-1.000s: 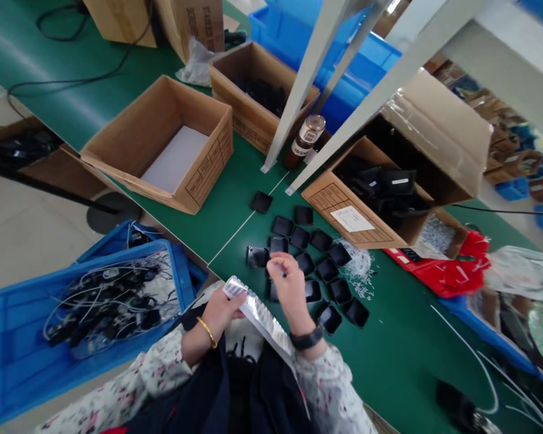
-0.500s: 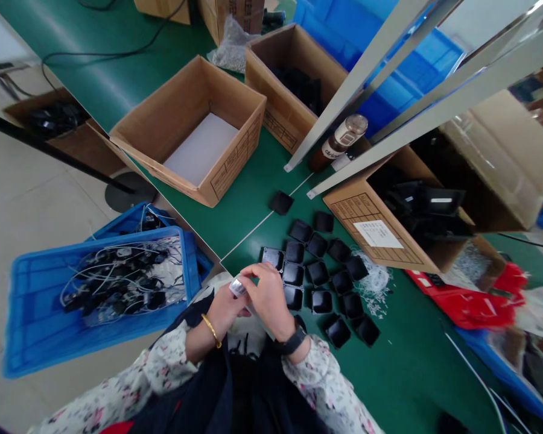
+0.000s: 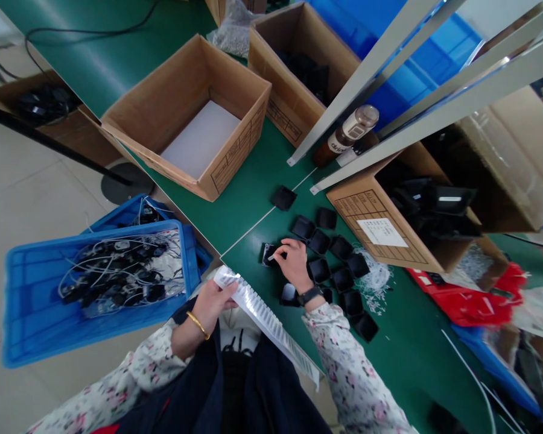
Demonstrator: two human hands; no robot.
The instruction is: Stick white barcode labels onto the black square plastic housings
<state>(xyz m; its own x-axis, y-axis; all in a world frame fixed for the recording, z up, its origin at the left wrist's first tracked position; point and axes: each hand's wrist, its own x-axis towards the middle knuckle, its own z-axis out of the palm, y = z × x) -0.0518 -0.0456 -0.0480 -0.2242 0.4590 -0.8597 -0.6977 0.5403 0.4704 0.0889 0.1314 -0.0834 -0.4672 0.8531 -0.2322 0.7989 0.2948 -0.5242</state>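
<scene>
In the head view, the left hand (image 3: pixel 213 301) clamps one end of a silvery strip (image 3: pixel 271 324); the right hand (image 3: pixel 294 265), apart from it, pinches a small pale piece (image 3: pixel 272 257) at a black tray (image 3: pixel 267 249) on the green bench (image 3: pixel 384 367), near other black trays (image 3: pixel 342 279).

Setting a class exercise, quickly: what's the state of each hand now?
Left hand: closed, holding a long, flat, shiny silvery-white strip.
Right hand: closed, pinching a small whitish piece at a black rectangular tray.
</scene>
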